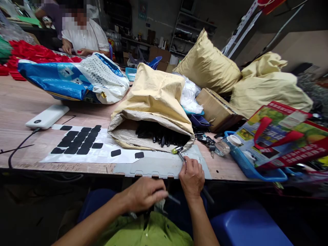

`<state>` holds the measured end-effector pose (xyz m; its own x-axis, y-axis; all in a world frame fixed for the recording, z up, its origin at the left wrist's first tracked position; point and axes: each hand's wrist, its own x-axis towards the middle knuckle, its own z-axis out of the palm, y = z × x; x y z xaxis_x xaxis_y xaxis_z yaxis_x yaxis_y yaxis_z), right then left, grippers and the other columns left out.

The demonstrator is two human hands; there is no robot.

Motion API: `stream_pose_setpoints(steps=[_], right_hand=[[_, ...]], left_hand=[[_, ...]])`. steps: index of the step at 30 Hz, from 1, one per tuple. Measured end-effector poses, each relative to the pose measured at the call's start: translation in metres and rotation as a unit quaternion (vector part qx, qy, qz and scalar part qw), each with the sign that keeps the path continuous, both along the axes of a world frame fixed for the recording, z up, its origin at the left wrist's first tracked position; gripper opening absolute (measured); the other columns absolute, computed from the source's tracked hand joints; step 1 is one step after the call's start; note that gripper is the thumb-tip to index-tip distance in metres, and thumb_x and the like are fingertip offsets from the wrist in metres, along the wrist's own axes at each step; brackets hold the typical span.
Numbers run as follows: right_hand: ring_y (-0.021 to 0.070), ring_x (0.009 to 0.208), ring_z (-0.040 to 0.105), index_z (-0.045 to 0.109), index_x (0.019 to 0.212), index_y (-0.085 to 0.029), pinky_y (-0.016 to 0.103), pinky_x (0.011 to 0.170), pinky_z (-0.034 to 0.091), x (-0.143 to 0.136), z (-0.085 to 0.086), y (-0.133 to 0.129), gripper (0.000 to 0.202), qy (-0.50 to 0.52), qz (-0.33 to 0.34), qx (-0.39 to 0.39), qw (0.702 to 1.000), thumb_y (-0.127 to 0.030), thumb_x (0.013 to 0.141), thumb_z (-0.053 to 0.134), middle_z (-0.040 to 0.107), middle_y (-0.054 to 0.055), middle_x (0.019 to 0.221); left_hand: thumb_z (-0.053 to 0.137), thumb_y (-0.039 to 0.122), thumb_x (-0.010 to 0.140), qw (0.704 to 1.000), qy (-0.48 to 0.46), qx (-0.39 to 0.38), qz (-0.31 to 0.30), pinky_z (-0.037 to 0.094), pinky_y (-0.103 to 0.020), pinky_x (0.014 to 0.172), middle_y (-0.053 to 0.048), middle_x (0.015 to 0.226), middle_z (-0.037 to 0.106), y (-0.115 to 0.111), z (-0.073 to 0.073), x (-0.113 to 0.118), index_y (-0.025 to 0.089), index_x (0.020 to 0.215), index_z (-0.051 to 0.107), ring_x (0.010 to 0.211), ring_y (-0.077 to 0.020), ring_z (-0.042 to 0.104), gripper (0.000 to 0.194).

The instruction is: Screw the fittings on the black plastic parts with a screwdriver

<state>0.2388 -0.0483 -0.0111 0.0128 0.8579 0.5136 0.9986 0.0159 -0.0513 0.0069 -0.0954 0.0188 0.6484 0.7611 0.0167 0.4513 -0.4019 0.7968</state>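
Note:
My right hand (192, 176) is closed around the metal handle of a small hammer (181, 155) at the table's front edge. Its crosswise head has a yellow-green end and lies by the mouth of a tan woven sack (156, 92). Black pen-like pieces (162, 136) fill the sack's opening. Over my lap, my left hand (148, 194) is curled and blurred by motion; a smeared grey streak shows by its fingers, so what it holds is unclear. A grey board (156, 168) lies under the sack's mouth. Left of it, black rounded patches (77, 141) sit on a white sheet (56, 158).
A white power bank (47, 117) with a cable lies left, below a blue-and-white bag (74, 78). At right stand a blue basket (269, 176), a printed bag (282, 136) and a cardboard box (217, 109). A person (87, 37) sits across the table near red material (38, 54).

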Motion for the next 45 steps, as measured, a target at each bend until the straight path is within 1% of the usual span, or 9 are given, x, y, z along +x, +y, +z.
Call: stream_pose_setpoints(steps=[7,10,13,18,22,25,29,35,45], right_hand=[[0.0246,0.088,0.050,0.066,0.121,-0.022,0.036,0.074,0.033,0.000,-0.001,-0.001,0.029,-0.009,-0.004,-0.003,1.000,-0.020,0.097,0.048,0.063,0.007,0.096],[0.0246,0.089,0.050,0.066,0.121,-0.021,0.036,0.074,0.033,0.000,-0.001,-0.001,0.029,-0.010,-0.007,-0.004,1.000,-0.020,0.097,0.049,0.063,0.007,0.096],[0.0242,0.089,0.050,0.066,0.121,-0.021,0.036,0.074,0.032,0.000,-0.001,-0.001,0.029,-0.011,-0.007,-0.001,1.000,-0.020,0.097,0.050,0.063,0.007,0.095],[0.0231,0.089,0.050,0.065,0.121,-0.021,0.034,0.074,0.032,0.000,-0.001,0.000,0.028,-0.011,-0.009,-0.002,1.000,-0.020,0.095,0.055,0.063,0.006,0.096],[0.0227,0.089,0.050,0.064,0.122,-0.021,0.033,0.074,0.032,0.000,-0.001,0.000,0.029,-0.014,-0.007,0.000,1.000,-0.020,0.095,0.055,0.062,0.006,0.095],[0.0230,0.089,0.049,0.064,0.123,-0.021,0.033,0.074,0.032,0.000,-0.001,0.001,0.030,-0.014,-0.005,0.002,1.000,-0.019,0.095,0.055,0.061,0.006,0.095],[0.0234,0.090,0.049,0.064,0.122,-0.021,0.034,0.074,0.033,-0.001,-0.001,0.001,0.029,-0.014,-0.009,-0.006,1.000,-0.019,0.095,0.055,0.061,0.006,0.096],[0.0237,0.091,0.050,0.064,0.122,-0.021,0.034,0.075,0.033,-0.003,0.000,0.001,0.029,-0.008,-0.015,-0.015,1.000,-0.018,0.095,0.054,0.061,0.006,0.097],[0.0233,0.090,0.051,0.066,0.121,-0.024,0.033,0.073,0.033,-0.002,0.000,0.000,0.025,0.025,-0.009,-0.020,0.999,-0.027,0.098,0.056,0.062,0.006,0.097]], left_hand=[[0.031,0.041,0.102,0.951,0.229,-0.081,0.192,0.048,-0.040,0.081,-0.010,0.090,0.074,-0.030,-0.095,-0.011,0.027,0.096,0.069,0.091,-0.0302,0.070,0.040],[0.045,0.023,0.092,0.929,0.278,-0.071,0.234,0.046,-0.047,0.096,-0.013,0.099,0.074,-0.028,-0.115,-0.022,0.027,0.105,0.071,0.105,-0.0326,0.067,0.029],[0.055,0.025,0.086,0.928,0.313,-0.091,0.178,0.049,-0.046,0.089,-0.015,0.101,0.074,-0.031,-0.095,-0.022,0.022,0.099,0.073,0.101,-0.0348,0.069,0.023],[0.054,0.047,0.093,0.985,0.127,-0.077,0.082,0.043,-0.027,0.064,-0.002,0.081,0.074,-0.006,-0.010,-0.010,0.026,0.099,0.073,0.073,-0.0198,0.067,0.029],[0.048,0.043,0.099,0.958,0.092,0.063,0.265,0.042,-0.027,0.067,-0.002,0.083,0.072,0.062,0.025,-0.016,0.024,0.100,0.072,0.076,-0.0178,0.065,0.031],[0.051,0.033,0.097,0.892,0.179,0.169,0.378,0.046,-0.031,0.077,-0.007,0.106,0.068,0.112,0.019,-0.028,0.023,0.108,0.069,0.096,-0.0228,0.064,0.023],[0.059,0.033,0.093,0.861,0.290,0.185,0.373,0.048,-0.036,0.081,-0.011,0.110,0.061,0.143,0.003,-0.039,0.020,0.101,0.069,0.108,-0.0293,0.059,0.018],[0.061,0.031,0.094,0.885,0.249,0.197,0.340,0.047,-0.037,0.084,-0.008,0.102,0.062,0.123,0.004,-0.043,0.021,0.101,0.065,0.102,-0.0273,0.058,0.014],[0.071,0.030,0.087,0.958,0.077,0.174,0.215,0.044,-0.035,0.085,-0.003,0.098,0.064,0.089,-0.019,0.008,0.022,0.096,0.065,0.098,-0.0227,0.057,0.013]])
